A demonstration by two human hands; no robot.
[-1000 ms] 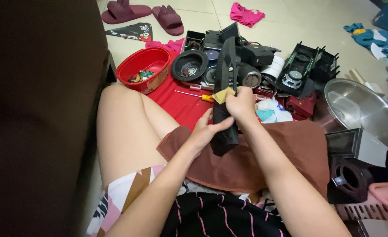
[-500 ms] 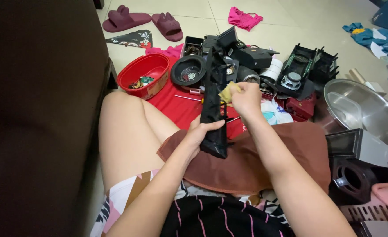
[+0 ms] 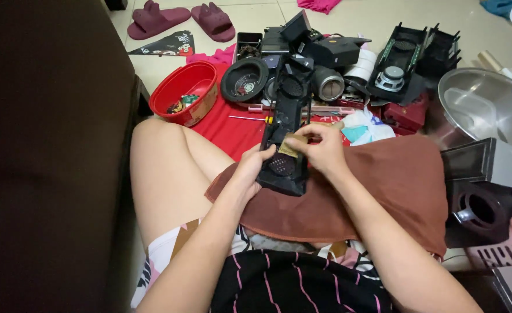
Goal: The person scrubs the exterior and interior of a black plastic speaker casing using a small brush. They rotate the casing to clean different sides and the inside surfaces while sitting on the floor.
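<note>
A long black plastic speaker housing [image 3: 286,124] stands tilted on the brown cloth [image 3: 395,179] over my lap. My left hand [image 3: 250,168] grips its lower left edge. My right hand [image 3: 321,148] presses a small yellow-brown cloth pad [image 3: 289,146] against the housing's front, just above a round grille.
A red bowl [image 3: 191,90] with small parts sits on the floor to the left, beside a red mat [image 3: 233,130] with a screwdriver [image 3: 249,118]. Black speaker parts [image 3: 337,58] pile up ahead. A steel bowl [image 3: 487,107] and black boxes [image 3: 482,165] lie right. Slippers [image 3: 180,17] lie far off.
The housing has tipped lower toward my lap. My right hand with the pad has slid down its front to near the lower grille. The view has shifted slightly.
</note>
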